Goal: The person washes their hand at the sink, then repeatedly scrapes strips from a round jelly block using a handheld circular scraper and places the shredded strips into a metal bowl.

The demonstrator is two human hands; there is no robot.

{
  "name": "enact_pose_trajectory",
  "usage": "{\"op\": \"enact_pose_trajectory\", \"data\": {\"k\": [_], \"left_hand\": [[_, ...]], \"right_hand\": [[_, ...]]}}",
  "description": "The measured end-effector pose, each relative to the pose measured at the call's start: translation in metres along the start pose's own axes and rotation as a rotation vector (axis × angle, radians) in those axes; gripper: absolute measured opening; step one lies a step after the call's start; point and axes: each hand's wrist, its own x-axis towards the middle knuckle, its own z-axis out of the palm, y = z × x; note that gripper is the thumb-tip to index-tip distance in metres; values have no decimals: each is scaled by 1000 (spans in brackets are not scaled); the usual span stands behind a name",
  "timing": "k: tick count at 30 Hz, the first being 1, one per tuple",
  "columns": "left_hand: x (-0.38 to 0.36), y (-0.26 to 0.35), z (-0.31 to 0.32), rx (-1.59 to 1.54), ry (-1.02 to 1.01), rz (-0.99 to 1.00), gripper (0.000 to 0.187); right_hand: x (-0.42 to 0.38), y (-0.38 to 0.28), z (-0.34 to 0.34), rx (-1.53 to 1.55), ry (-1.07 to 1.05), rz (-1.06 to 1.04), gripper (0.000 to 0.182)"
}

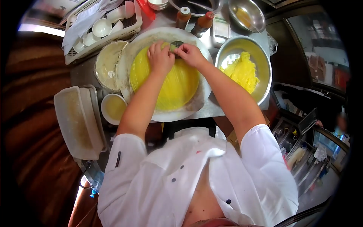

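Note:
A round, thin, glossy yellow sheet [177,90] lies on a wide white round board [204,85] before me. My left hand [160,58] rests on its far part, fingers stretched out and its thumb toward the right hand. Close beside it, my right hand [190,55] has thumb and fingers pinched together at the sheet's far edge. Between the fingertips shows a small greenish-yellow bit, and a dark patch [177,44] lies just beyond. To the right, a steel bowl [266,81] holds a crumpled heap of yellow sheets [244,73].
Left of the board stand a floury bowl [106,64], a white tub [114,108] and a plastic bin [73,125]. Behind are a basket [130,32] of white cups, two sauce bottles [203,23] and another steel bowl [255,17]. The table's near edge runs just below the board.

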Motion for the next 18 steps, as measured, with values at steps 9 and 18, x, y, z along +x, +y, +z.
{"op": "enact_pose_trajectory", "data": {"k": [9,18], "left_hand": [[-41,19,-24,17,-133,34,27],[-89,42,-49,-9,-211,32,28]], "right_hand": [[-48,15,5,3,-22,32,33],[-112,12,7,-35,-55,62,28]]}}
